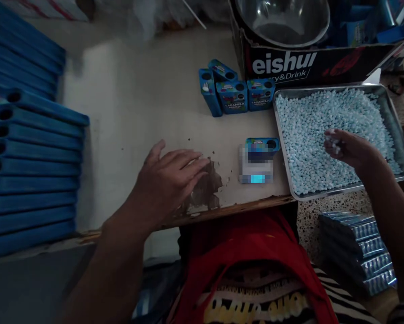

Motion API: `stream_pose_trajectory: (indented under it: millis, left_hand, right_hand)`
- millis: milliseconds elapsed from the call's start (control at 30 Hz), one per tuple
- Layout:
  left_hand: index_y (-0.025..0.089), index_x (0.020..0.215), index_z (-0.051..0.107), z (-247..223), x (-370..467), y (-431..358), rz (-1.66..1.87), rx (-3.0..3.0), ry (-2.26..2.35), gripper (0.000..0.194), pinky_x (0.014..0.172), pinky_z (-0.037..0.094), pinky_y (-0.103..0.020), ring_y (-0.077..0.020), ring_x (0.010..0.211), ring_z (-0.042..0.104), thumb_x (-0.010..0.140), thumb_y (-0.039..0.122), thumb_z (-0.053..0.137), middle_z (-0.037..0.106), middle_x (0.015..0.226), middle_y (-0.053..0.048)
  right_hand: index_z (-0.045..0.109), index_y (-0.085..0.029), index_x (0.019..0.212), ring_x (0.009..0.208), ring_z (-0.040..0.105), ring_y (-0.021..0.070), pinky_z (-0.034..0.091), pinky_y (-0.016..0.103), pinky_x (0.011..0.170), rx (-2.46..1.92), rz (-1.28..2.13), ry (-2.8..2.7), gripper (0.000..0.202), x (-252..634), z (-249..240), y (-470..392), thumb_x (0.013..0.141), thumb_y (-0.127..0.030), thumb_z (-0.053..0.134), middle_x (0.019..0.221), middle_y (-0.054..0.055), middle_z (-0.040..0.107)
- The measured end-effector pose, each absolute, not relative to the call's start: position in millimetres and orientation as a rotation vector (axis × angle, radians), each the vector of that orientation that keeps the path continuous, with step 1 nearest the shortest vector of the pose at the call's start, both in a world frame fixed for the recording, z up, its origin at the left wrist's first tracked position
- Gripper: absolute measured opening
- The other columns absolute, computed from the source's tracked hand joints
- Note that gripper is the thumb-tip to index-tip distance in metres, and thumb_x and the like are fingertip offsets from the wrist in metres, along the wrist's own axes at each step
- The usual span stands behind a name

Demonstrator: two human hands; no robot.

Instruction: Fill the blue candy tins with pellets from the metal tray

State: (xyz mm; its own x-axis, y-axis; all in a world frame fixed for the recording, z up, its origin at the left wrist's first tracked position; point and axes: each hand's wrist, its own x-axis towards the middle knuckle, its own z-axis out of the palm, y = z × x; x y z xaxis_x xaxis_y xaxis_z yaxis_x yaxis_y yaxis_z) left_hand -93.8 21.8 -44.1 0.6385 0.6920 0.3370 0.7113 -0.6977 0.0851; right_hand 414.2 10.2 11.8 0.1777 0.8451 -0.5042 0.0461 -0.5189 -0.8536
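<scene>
Fingers stretched out and holding nothing, my left hand point(175, 173) hovers over or rests near the table's front edge, beside a worn dark patch point(207, 184). My right hand point(352, 146) is over a metal tray point(286, 148) filled with small pale-blue candies point(310, 135). Several candies show in its curled fingers. Between my hands is a small blue box point(262, 144) with a round dark hole in its top; its front is blurred out. Behind it stand several more blue candy boxes point(234, 96), one tilted against the others.
Rows of blue boxes point(40, 157) are stacked at the table's left. A black printed carton point(289, 67) holding a steel bowl point(283, 22) stands at the back right. Shiny wrapped packs point(364, 247) are piled below the tray. The table's front edge point(256, 202) is chipped.
</scene>
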Motion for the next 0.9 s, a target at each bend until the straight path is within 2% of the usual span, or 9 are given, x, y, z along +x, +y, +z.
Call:
stream_pose_trajectory:
  millis: [67, 167, 233, 333, 400, 467, 567, 733, 900]
  left_hand:
    - [0.026, 0.124, 0.081, -46.3, -96.8, 18.8, -0.508, -2.819, -1.195, 0.024, 0.125, 0.048, -0.064, -0.0325, 0.114, 0.081, 0.109, 0.022, 0.061, 0.085, 0.126, -0.010]
    - [0.025, 0.128, 0.079, -47.2, -96.5, 18.1, -0.518, -2.885, -1.227, 0.026, 0.124, 0.049, -0.066, -0.0322, 0.113, 0.081, 0.108, 0.020, 0.063, 0.084, 0.129, -0.010]
    - [0.024, 0.131, 0.078, -46.8, -88.8, 22.5, -0.617, -2.936, -1.278, 0.027, 0.124, 0.049, -0.065, -0.0317, 0.114, 0.080, 0.106, 0.020, 0.067, 0.084, 0.130, -0.010]
    - [0.026, 0.139, 0.075, -48.1, -64.5, 34.3, -0.871, -3.033, -1.455, 0.038, 0.117, 0.058, -0.051, -0.0293, 0.120, 0.079, 0.101, 0.025, 0.078, 0.083, 0.132, -0.009]
    - [0.027, 0.147, 0.070, -51.9, -42.7, 42.1, -1.056, -3.093, -1.617, 0.055, 0.112, 0.061, -0.044, -0.0289, 0.126, 0.077, 0.095, 0.029, 0.087, 0.080, 0.137, -0.010]
    - [0.027, 0.151, 0.065, -57.8, -20.4, 47.6, -1.219, -3.125, -1.760, 0.071, 0.114, 0.061, -0.044, -0.0298, 0.132, 0.074, 0.087, 0.032, 0.095, 0.078, 0.141, -0.010]
    - [0.026, 0.148, 0.064, -67.4, 9.1, 50.9, -1.400, -3.165, -1.845, 0.081, 0.114, 0.060, -0.045, -0.0308, 0.132, 0.073, 0.077, 0.034, 0.102, 0.076, 0.142, -0.011]
    - [0.022, 0.122, 0.075, -65.4, 47.3, 55.7, -1.668, -3.286, -1.689, 0.043, 0.096, 0.064, -0.036, -0.0249, 0.102, 0.079, 0.088, 0.041, 0.092, 0.082, 0.113, -0.007]
    - [0.022, 0.117, 0.079, -37.7, 80.3, 62.7, -1.743, -3.257, -1.433, 0.041, 0.096, 0.064, -0.037, -0.0256, 0.099, 0.079, 0.084, 0.041, 0.093, 0.083, 0.109, -0.006]
  right_hand:
    - [0.068, -0.023, 0.098, 0.058, 0.051, 0.0112, 0.035, 0.023, 0.046, -1.716, 1.463, -0.633, 0.029, 414.9, 11.3, 7.0, 0.084, -0.039, 0.088, 0.078, 0.002, 0.065]
    - [0.072, -0.024, 0.102, 0.064, 0.059, 0.0125, 0.048, 0.024, 0.051, -1.737, 1.419, -0.682, 0.032, 410.6, 9.9, 1.6, 0.085, -0.043, 0.093, 0.085, 0.003, 0.070]
    - [0.074, -0.023, 0.095, 0.058, 0.051, 0.0100, 0.043, 0.022, 0.048, -1.747, 1.389, -0.873, 0.033, 402.7, 9.5, -0.3, 0.082, -0.043, 0.097, 0.075, 0.000, 0.065]
    - [0.075, -0.021, 0.088, 0.052, 0.038, 0.0070, 0.030, 0.021, 0.045, -1.824, 1.279, -1.178, 0.032, 385.5, 11.7, 1.0, 0.084, -0.045, 0.097, 0.060, -0.005, 0.050]
    - [0.077, -0.021, 0.089, 0.051, 0.038, 0.0074, 0.028, 0.022, 0.046, -1.855, 1.227, -1.298, 0.032, 373.6, 15.9, 3.7, 0.089, -0.049, 0.093, 0.056, -0.005, 0.047]
    - [0.076, -0.021, 0.089, 0.051, 0.037, 0.0079, 0.026, 0.022, 0.046, -1.819, 1.239, -1.337, 0.032, 363.0, 21.5, 6.6, 0.092, -0.050, 0.089, 0.055, -0.005, 0.047]
    - [0.072, -0.023, 0.089, 0.052, 0.036, 0.0082, 0.024, 0.022, 0.046, -1.708, 1.296, -1.339, 0.030, 348.4, 31.3, 9.6, 0.093, -0.048, 0.088, 0.057, -0.005, 0.048]
    - [0.067, -0.023, 0.092, 0.054, 0.035, 0.0076, 0.023, 0.023, 0.049, -1.572, 1.327, -1.380, 0.031, 326.5, 56.7, 11.4, 0.093, -0.046, 0.089, 0.060, -0.007, 0.046]
    - [0.071, -0.021, 0.095, 0.063, 0.040, 0.0105, 0.029, 0.029, 0.061, -1.607, 1.067, -1.859, 0.020, 325.1, 101.5, 18.4, 0.097, -0.038, 0.080, 0.068, -0.005, 0.051]
